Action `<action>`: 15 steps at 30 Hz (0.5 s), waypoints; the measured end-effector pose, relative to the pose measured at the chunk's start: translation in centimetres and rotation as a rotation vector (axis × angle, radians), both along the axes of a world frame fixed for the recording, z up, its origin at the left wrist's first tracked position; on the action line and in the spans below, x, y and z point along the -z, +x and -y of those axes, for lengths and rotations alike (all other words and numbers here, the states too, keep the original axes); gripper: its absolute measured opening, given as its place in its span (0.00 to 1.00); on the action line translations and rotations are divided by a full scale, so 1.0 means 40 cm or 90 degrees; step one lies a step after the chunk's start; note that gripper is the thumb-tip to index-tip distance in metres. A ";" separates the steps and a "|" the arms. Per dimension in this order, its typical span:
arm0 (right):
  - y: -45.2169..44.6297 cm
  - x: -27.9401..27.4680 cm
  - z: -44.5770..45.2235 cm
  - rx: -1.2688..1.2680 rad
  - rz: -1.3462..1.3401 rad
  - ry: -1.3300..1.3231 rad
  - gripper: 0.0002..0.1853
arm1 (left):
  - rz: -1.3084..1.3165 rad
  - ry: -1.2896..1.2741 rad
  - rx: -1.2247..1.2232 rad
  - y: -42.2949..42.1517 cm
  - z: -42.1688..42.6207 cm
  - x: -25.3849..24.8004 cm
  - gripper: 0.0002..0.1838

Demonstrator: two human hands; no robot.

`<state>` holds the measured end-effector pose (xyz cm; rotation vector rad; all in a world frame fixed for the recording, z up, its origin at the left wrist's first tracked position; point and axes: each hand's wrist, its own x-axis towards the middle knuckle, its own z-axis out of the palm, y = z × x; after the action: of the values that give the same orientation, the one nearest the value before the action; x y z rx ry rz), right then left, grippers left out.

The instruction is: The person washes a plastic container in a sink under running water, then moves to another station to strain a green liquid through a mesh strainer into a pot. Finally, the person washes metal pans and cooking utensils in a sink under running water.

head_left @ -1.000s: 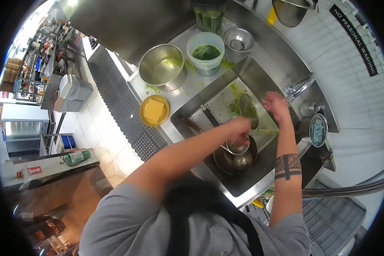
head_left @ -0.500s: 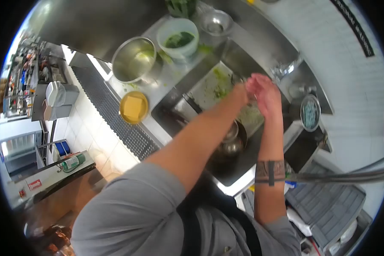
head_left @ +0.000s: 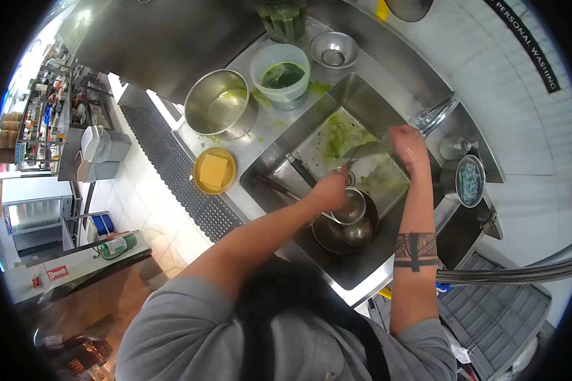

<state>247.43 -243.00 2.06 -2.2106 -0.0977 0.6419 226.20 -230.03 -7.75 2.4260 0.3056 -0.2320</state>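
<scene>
My left hand (head_left: 330, 192) is closed round the handle of a knife (head_left: 362, 150), whose broad blade points to the upper right over the sink (head_left: 286, 145). My right hand (head_left: 409, 146) is just below the tap (head_left: 436, 117), fingers curled in; whatever they hold, if anything, is hidden. Water seems to run about it. Green bits lie on the metal tray (head_left: 313, 141) in the sink beneath both hands. Below my left hand a round pan (head_left: 324, 238) contains a metal bowl (head_left: 351, 208) and a ladle-like rounded piece (head_left: 358, 232). A black handle (head_left: 301, 170) lies left of the knife.
Along the counter stand a steel pot (head_left: 200, 117), a plastic tub (head_left: 288, 98) of green liquid, a blender jug (head_left: 282, 22) and a small steel bowl (head_left: 334, 49). A yellow dish (head_left: 215, 171) holds a sponge-like block. A tin of blue scrubbers (head_left: 469, 183) sits right of the sink.
My hands were together near the tap and are now apart. The left has come down and toward me, and the knife now shows clearly in it. The view has shifted slightly.
</scene>
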 end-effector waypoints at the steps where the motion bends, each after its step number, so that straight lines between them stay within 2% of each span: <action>1: 0.000 0.007 0.001 -0.005 0.033 -0.010 0.16 | 0.002 0.001 0.000 0.004 -0.021 0.042 0.27; 2: -0.002 0.011 0.001 -0.009 0.066 -0.022 0.15 | -0.089 -0.175 0.009 0.019 -0.049 0.088 0.23; 3: -0.009 0.002 0.000 -0.008 0.066 -0.024 0.15 | -0.132 -0.269 0.019 0.036 -0.067 0.085 0.21; 4: -0.018 -0.014 -0.002 0.027 -0.031 0.122 0.14 | -0.181 -0.359 0.024 0.052 -0.086 0.083 0.18; 5: -0.027 -0.024 0.002 0.064 -0.128 0.267 0.13 | -0.315 -0.705 -0.197 0.067 -0.105 0.028 0.15; 6: -0.031 -0.022 0.006 0.069 -0.128 0.259 0.13 | -0.448 -1.041 -0.436 0.078 -0.121 -0.020 0.11; 7: -0.029 -0.013 0.004 0.064 -0.089 0.283 0.13 | -0.490 -1.121 -0.449 0.084 -0.130 -0.046 0.07; 8: -0.023 0.002 0.005 0.060 -0.050 0.307 0.12 | -0.499 -1.124 -0.446 0.073 -0.134 -0.046 0.07; 9: -0.005 0.042 0.013 0.065 0.002 0.269 0.13 | -0.487 -1.171 -0.374 0.064 -0.138 -0.044 0.07; 10: -0.016 0.019 0.018 0.071 0.003 0.263 0.13 | -0.474 -1.216 -0.299 0.058 -0.137 -0.063 0.06; 12: -0.027 -0.023 0.015 0.116 -0.091 0.304 0.14 | -0.476 -1.179 -0.322 0.047 -0.122 -0.085 0.05; 14: -0.012 -0.006 0.023 0.093 -0.139 0.327 0.15 | -0.485 -1.284 -0.336 0.035 -0.117 -0.090 0.05; 15: -0.010 -0.012 0.012 0.065 -0.189 0.351 0.15 | -0.477 -1.285 -0.341 0.032 -0.113 -0.086 0.05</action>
<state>247.04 -243.47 2.52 -1.5660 -0.0056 0.7726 227.50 -225.51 -4.30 0.1832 0.5865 -0.7133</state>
